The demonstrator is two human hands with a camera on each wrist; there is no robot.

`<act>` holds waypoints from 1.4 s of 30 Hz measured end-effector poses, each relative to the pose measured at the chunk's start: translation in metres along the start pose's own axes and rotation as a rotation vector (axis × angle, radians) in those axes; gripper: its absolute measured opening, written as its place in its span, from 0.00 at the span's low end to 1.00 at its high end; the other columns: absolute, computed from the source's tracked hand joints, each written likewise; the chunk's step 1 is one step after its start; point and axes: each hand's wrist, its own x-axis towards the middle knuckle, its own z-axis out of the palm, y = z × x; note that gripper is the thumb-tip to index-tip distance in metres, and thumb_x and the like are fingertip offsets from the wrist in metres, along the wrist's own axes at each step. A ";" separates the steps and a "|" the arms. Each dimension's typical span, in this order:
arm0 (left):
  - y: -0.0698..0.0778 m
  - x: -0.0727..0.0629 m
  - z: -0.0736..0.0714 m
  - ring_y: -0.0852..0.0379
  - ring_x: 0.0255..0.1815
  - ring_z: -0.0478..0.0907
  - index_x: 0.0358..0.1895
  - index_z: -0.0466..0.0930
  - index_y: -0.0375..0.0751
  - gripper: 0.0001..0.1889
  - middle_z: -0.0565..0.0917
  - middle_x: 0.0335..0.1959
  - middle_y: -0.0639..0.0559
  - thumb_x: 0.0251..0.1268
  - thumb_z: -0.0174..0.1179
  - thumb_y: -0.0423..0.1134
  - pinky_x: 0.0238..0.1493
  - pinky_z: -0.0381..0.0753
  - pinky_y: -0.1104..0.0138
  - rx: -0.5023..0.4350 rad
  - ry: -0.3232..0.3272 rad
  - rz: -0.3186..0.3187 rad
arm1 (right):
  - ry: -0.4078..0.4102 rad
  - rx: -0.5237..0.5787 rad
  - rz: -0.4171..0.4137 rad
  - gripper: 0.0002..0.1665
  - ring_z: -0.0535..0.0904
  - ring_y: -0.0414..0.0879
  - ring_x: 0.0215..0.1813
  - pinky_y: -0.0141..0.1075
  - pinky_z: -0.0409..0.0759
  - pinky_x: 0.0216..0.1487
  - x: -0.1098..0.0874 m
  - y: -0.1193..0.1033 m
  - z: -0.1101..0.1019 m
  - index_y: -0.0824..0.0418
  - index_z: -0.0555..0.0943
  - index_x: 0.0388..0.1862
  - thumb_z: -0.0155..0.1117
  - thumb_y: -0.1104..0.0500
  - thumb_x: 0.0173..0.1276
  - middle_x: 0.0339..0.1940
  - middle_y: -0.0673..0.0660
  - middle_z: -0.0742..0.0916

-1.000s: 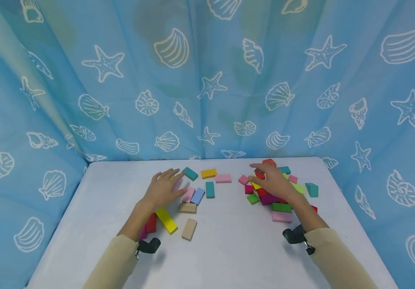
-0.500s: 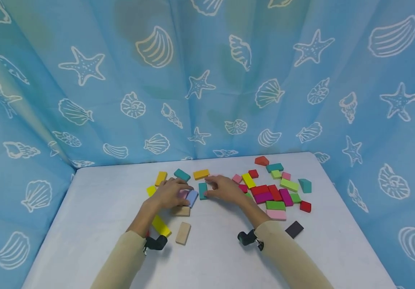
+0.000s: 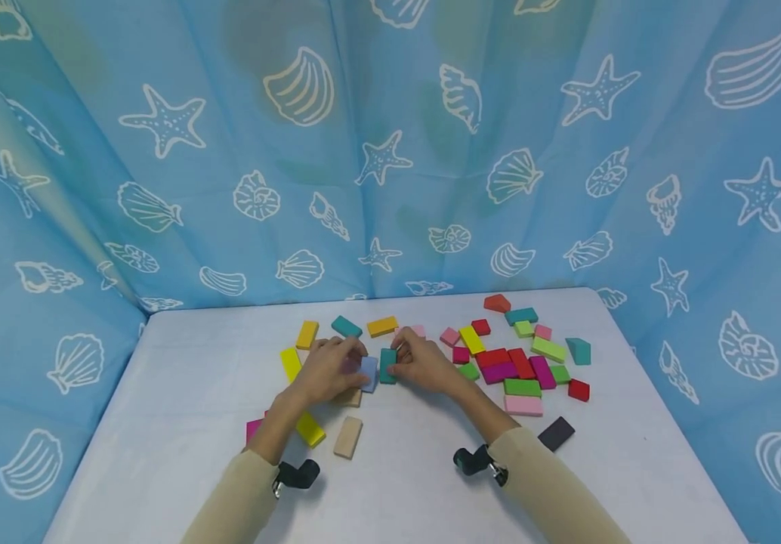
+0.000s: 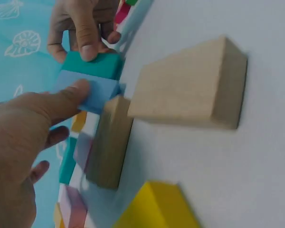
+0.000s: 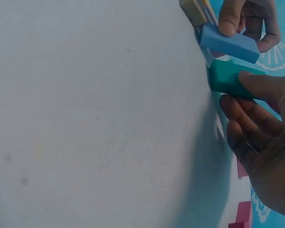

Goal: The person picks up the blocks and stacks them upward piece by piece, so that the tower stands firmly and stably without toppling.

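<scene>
My left hand (image 3: 328, 372) pinches a blue rectangular block (image 3: 369, 374), its thumb lying on the near face in the left wrist view. Opposite, my right hand (image 3: 426, 364) holds a teal rectangular block (image 3: 387, 367) between thumb and fingers. The two blocks are side by side with a narrow gap in the head view, and both look lifted or tipped off the table. Under and beside the left hand lie a plain wooden block (image 3: 353, 398) and a pink one, mostly hidden. Another wooden block (image 3: 347, 438) rests nearer the front.
Several coloured blocks, including a magenta block (image 3: 499, 372), lie in a loose cluster at right. A black block (image 3: 557, 434) sits in front of them. Yellow blocks (image 3: 310, 430) flank the left arm; orange block (image 3: 382, 326) and teal ones lie behind. A blue curtain (image 3: 390, 189) borders the table.
My right hand has come left from the cluster to the teal block and now grips it. My left hand has closed on the blue block, which has shifted slightly toward the teal one.
</scene>
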 end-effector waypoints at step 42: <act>0.086 -0.034 0.070 0.59 0.45 0.74 0.54 0.85 0.52 0.16 0.82 0.47 0.56 0.69 0.64 0.52 0.47 0.77 0.66 -0.049 0.012 -0.002 | -0.106 -0.073 0.042 0.24 0.76 0.44 0.40 0.31 0.78 0.36 -0.099 0.022 -0.023 0.57 0.84 0.60 0.73 0.58 0.64 0.33 0.47 0.80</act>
